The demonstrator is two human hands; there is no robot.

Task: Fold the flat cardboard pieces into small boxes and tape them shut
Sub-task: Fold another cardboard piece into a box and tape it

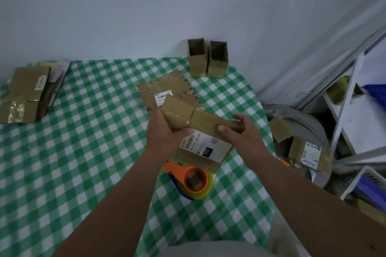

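I hold a small cardboard box [200, 131] with a white shipping label above the middle of the table. My left hand [165, 129] grips its taped left flap, thumb on top. My right hand [240, 131] pinches the right flap at the box's upper edge. An orange tape dispenser [192, 177] with a yellow roll lies on the green checked tablecloth [83, 152] just below the box. A flat cardboard piece [167, 87] with a label lies behind the box.
Two open-topped folded boxes [206, 58] stand at the table's far edge by the wall. A stack of flattened cardboard [29, 94] lies at the far left. Right of the table are labelled boxes [309, 152] on a grey heap and a white shelf frame [346, 110].
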